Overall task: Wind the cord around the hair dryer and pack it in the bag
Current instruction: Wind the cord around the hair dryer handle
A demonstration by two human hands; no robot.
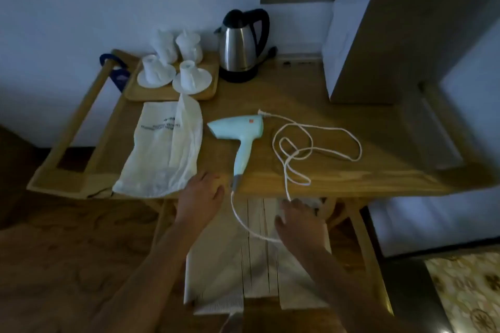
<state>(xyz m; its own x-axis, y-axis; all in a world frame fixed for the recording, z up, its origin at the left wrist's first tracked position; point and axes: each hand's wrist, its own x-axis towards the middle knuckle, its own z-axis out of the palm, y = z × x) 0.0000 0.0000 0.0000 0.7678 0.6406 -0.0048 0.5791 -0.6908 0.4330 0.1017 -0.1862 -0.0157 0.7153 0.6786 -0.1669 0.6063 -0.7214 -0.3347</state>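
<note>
Hair dryer: flat on table, cord loose at right.
Bag: left.
Hands: left hand, right hand open, empty.

The wooden table carries a pale blue hair dryer with its white cord in loose loops, a cream bag lying flat, a kettle and a tray of white cups.

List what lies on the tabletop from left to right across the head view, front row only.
Bag → hair dryer → loose cord.
</note>
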